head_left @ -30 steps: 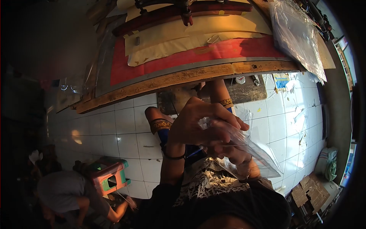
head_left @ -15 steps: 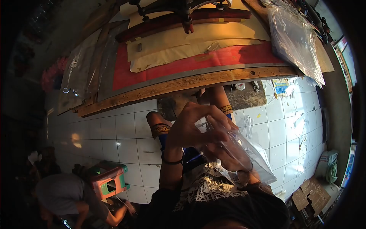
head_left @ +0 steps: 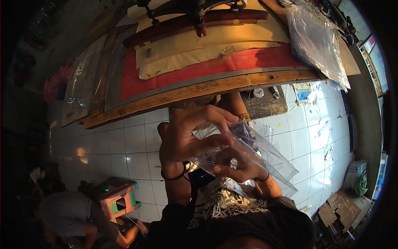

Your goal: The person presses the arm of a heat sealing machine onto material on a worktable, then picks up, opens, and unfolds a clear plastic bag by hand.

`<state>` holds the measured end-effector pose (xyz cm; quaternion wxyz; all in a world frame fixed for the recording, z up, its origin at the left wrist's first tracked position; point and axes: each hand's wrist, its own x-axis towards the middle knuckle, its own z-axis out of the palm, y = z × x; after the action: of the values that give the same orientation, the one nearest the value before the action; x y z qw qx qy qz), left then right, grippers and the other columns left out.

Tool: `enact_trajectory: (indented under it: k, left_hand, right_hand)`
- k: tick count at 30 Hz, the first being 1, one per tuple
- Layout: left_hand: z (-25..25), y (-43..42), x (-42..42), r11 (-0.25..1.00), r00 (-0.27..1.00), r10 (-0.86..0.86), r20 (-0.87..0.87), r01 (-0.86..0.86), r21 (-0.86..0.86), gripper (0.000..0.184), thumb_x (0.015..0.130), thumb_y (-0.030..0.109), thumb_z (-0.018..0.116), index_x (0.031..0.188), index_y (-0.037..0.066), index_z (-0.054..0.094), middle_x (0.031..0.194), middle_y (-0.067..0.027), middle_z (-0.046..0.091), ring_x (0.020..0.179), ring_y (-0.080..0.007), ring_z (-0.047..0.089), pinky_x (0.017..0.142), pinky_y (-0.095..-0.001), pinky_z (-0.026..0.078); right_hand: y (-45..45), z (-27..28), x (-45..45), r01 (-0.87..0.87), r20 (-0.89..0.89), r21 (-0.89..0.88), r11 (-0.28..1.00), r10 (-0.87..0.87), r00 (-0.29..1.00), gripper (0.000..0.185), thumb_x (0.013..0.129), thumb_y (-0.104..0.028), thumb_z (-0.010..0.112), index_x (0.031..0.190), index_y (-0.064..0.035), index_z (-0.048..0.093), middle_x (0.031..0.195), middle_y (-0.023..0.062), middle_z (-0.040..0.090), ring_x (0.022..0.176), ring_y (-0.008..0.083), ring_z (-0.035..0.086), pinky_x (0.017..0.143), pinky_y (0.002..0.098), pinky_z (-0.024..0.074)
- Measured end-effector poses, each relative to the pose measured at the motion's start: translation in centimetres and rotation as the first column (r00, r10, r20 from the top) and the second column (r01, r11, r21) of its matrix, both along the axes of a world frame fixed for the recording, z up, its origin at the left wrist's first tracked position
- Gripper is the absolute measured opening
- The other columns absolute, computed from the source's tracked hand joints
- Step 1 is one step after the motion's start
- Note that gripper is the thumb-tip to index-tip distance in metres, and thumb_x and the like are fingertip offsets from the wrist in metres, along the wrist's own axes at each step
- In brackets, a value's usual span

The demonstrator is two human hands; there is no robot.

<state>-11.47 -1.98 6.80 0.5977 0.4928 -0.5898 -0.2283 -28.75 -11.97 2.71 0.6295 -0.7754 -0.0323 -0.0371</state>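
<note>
Left hand [head_left: 195,130] clamped on loose clear plastic sheeting [head_left: 265,153], fingers bent, thumb near fingertips. Right hand [head_left: 240,164] curled against same sheeting, lower down; whether closed on it, could not tell. Sheeting hung between hands and past right wrist, above white tiled floor [head_left: 137,143], near wood-edged worktable [head_left: 199,88]. Red sheet [head_left: 166,76] lay on worktable under tan paper [head_left: 186,58]; stack of clear plastic sheets [head_left: 317,43] overhung right end.

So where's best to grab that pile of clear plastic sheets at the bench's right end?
Probably the lower corner, from the person's side, thumb above and fingers beneath: the clear plastic sheets slant past the bench's wooden edge, so that corner overhangs.
</note>
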Motion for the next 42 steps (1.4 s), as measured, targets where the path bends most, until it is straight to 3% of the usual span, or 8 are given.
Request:
enact_trajectory:
  k: [10, 14, 17, 24, 28, 32, 38, 42]
  left_hand:
    - [-0.4, 0.4, -0.9, 0.997, 0.893, 0.068, -0.445, -0.040, 0.072, 0.017, 0.081, 0.010, 0.075, 0.080, 0.000, 0.061, 0.100, -0.0152, 0.069, 0.094, -0.0183, 0.067, 0.086, -0.0326, 0.052]
    - [-1.3, 0.3, -0.2, 0.998, 0.944, 0.025, -0.329, -0.003, 0.068, 0.024, 0.079, 0.010, 0.077, 0.091, -0.003, 0.061, 0.103, -0.0182, 0.067, 0.097, -0.0202, 0.065, 0.085, -0.0334, 0.053]
    - [-2.1, 0.4, -0.9, 0.996, 0.915, -0.025, -0.402, 0.057, 0.067, 0.035, 0.076, 0.014, 0.080, 0.098, -0.004, 0.059, 0.105, -0.0229, 0.065, 0.100, -0.0264, 0.065, 0.088, -0.0392, 0.054]
    - [-2.4, 0.7, -1.5, 0.997, 0.895, 0.021, -0.445, 0.015, 0.077, 0.032, 0.074, 0.011, 0.082, 0.091, -0.002, 0.059, 0.100, -0.0186, 0.066, 0.096, -0.0223, 0.066, 0.085, -0.0354, 0.054]
    - [-2.3, 0.5, -1.5, 0.998, 0.900, 0.019, -0.435, 0.013, 0.069, 0.026, 0.074, 0.008, 0.081, 0.086, -0.001, 0.059, 0.097, -0.0153, 0.066, 0.089, -0.0166, 0.066, 0.081, -0.0300, 0.055]
    - [-2.3, 0.2, -1.3, 0.997, 0.931, 0.009, -0.366, 0.019, 0.071, 0.029, 0.074, 0.008, 0.081, 0.085, 0.000, 0.056, 0.096, -0.0180, 0.066, 0.092, -0.0213, 0.067, 0.077, -0.0327, 0.056]
    - [-2.0, 0.1, -1.5, 0.989, 0.943, 0.070, -0.327, -0.021, 0.149, 0.026, 0.072, -0.001, 0.080, 0.081, 0.000, 0.056, 0.093, -0.0162, 0.066, 0.081, -0.0169, 0.068, 0.069, -0.0275, 0.057]
    - [-2.3, -0.4, -1.8, 0.993, 0.940, 0.080, -0.332, -0.046, 0.109, 0.026, 0.071, -0.003, 0.080, 0.079, 0.001, 0.056, 0.090, -0.0141, 0.066, 0.077, -0.0139, 0.067, 0.066, -0.0248, 0.056]
  right_hand:
    - [0.3, -1.0, 0.3, -0.032, -0.037, 0.149, 0.988, 0.038, 0.999, 0.079, 0.090, -0.016, 0.062, 0.151, -0.0035, 0.014, 0.075, 0.0059, 0.064, 0.066, 0.0149, 0.061, 0.070, 0.0285, 0.0483]
    - [1.6, -2.2, 0.8, 0.008, 0.144, 0.300, 0.954, -0.053, 0.988, 0.072, 0.092, -0.008, 0.057, 0.151, -0.0044, 0.016, 0.089, 0.0055, 0.060, 0.079, 0.0130, 0.059, 0.075, 0.0281, 0.0482]
    - [2.1, -2.9, 0.8, -0.017, 0.133, 0.341, 0.940, -0.030, 0.991, 0.089, 0.089, 0.001, 0.053, 0.152, -0.0114, -0.009, 0.089, 0.0067, 0.054, 0.081, 0.0141, 0.054, 0.073, 0.0273, 0.0458]
    - [2.0, -2.5, 1.1, -0.123, 0.097, 0.467, 0.875, 0.088, 0.991, 0.094, 0.088, 0.003, 0.051, 0.150, -0.0117, -0.018, 0.087, 0.0063, 0.054, 0.080, 0.0137, 0.053, 0.070, 0.0261, 0.0440]
    - [1.7, -2.5, 1.2, -0.135, 0.118, 0.383, 0.914, 0.097, 0.988, 0.079, 0.087, 0.002, 0.052, 0.150, -0.0029, 0.003, 0.087, 0.0053, 0.056, 0.079, 0.0132, 0.053, 0.068, 0.0248, 0.0430]
    - [1.5, -1.7, 0.9, -0.103, 0.092, 0.385, 0.917, 0.073, 0.993, 0.020, 0.094, -0.006, 0.053, 0.112, -0.0005, 0.047, 0.088, 0.0036, 0.057, 0.078, 0.0099, 0.057, 0.068, 0.0252, 0.0475]
    - [1.7, -1.4, 1.2, -0.044, 0.057, 0.469, 0.882, 0.019, 0.998, 0.018, 0.092, -0.007, 0.053, 0.109, -0.0010, 0.049, 0.084, 0.0023, 0.057, 0.074, 0.0094, 0.056, 0.065, 0.0251, 0.0468]
    - [1.2, -1.7, 1.5, -0.067, 0.089, 0.279, 0.958, 0.044, 0.995, 0.019, 0.090, -0.009, 0.053, 0.108, -0.0003, 0.051, 0.084, 0.0051, 0.057, 0.072, 0.0139, 0.058, 0.064, 0.0274, 0.0460]
